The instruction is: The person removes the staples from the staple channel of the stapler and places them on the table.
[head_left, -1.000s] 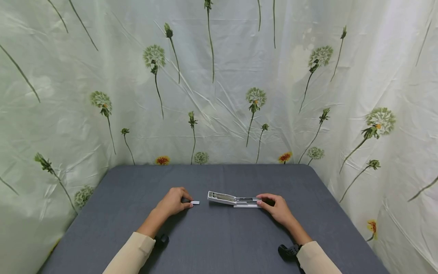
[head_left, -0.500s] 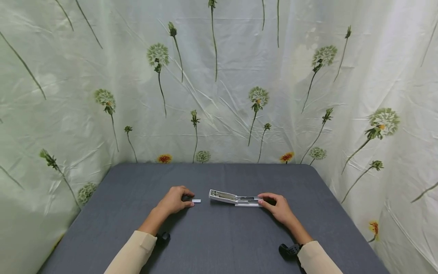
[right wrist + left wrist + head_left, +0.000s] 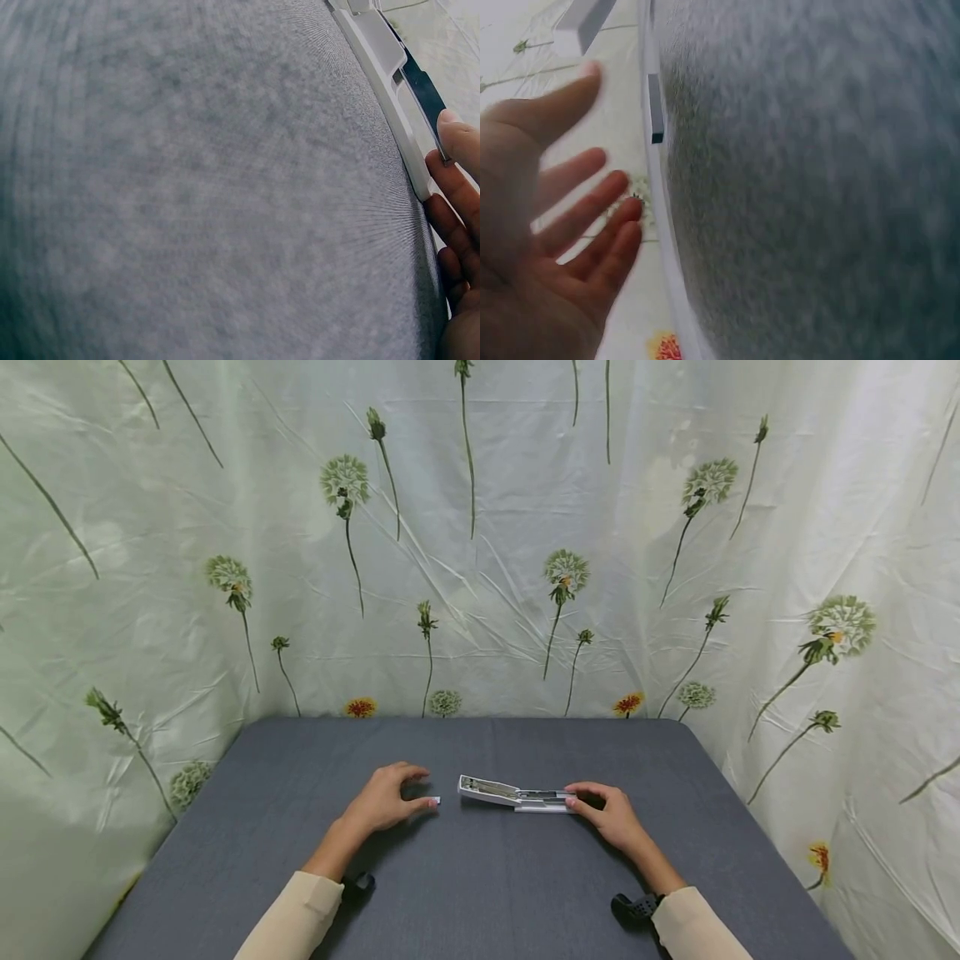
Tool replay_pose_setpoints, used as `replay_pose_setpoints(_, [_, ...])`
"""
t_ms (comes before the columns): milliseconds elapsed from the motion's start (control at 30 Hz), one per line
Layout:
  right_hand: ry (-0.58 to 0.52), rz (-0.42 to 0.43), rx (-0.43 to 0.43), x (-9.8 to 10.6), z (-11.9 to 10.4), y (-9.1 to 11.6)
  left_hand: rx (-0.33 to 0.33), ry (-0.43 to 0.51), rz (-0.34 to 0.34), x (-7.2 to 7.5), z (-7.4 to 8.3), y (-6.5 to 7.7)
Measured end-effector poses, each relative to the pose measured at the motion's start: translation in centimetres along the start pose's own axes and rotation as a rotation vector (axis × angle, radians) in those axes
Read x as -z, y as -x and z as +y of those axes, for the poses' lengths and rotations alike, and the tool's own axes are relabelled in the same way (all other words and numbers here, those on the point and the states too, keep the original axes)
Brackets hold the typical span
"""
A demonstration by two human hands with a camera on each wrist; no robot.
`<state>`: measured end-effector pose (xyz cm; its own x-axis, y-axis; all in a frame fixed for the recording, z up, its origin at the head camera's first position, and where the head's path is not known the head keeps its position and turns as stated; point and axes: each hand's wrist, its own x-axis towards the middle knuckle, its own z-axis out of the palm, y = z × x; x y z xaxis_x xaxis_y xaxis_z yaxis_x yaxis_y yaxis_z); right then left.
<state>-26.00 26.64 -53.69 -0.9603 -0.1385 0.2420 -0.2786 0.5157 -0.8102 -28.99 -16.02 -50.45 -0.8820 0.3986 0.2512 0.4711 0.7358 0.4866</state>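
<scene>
The left hand (image 3: 386, 798) points inward, thumb and fingers spread near the block (image 3: 655, 109) on the table (image 3: 480, 885); the right hand (image 3: 611, 817) pinches one end of the stapler (image 3: 487, 790)

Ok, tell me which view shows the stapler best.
The head view: it shows the stapler open and nearly whole, only one end partly behind the right hand. The left wrist view catches just one end at the top; the right wrist view, only the part by that hand.
</scene>
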Motion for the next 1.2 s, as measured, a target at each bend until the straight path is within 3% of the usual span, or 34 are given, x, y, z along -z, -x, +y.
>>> replay_pose_setpoints(267, [0.011, 0.0, -0.015, 0.1, 0.1, -0.1, 0.001, 0.056, 0.079, 0.1, 2.5, -1.3])
replay_pose_setpoints(567, [0.009, 0.0, -0.016, 0.1, 0.1, -0.1, -0.064, 0.104, 0.133, -0.8, 5.6, -3.6])
replay_pose_setpoints(867, [-0.006, 0.003, 0.001, -0.1, -0.1, 0.1, -0.109, 0.127, 0.139, -2.2, 8.5, -5.1])
replay_pose_setpoints(1200, [0.012, 0.002, -0.036, 0.0, -0.2, -0.1, -0.136, 0.141, 0.083, -4.3, 11.2, -6.3])
